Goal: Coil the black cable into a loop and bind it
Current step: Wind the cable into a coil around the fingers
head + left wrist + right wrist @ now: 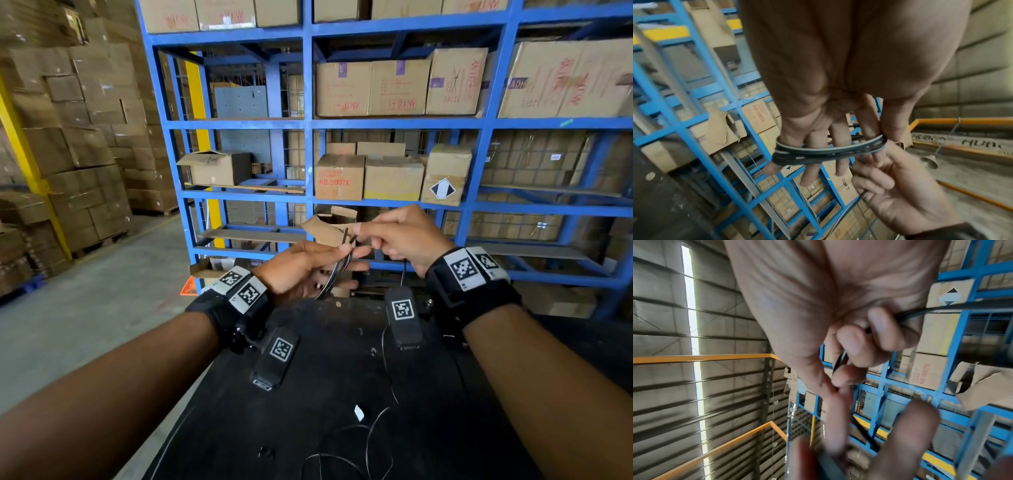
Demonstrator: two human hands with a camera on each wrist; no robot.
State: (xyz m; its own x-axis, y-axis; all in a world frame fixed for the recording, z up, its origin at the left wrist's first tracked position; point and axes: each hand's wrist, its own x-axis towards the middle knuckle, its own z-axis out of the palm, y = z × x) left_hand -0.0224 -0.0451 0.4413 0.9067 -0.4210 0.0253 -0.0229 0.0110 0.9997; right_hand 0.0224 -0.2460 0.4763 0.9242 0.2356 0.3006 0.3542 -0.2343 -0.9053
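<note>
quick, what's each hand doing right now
Left hand: fingers straight, black cable coiled around them.
Right hand: fingers curled, pinching the cable's free run.

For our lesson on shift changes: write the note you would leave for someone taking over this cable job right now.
Left hand: fingers spread straight, several turns of the black cable wound round them.
Right hand: pinches the cable beside the left fingertips; a length runs through its curled fingers.
Done: coil formed, held above the black table.
Left: wind in any remaining cable, then bind the loop; no binding visible yet.
</note>
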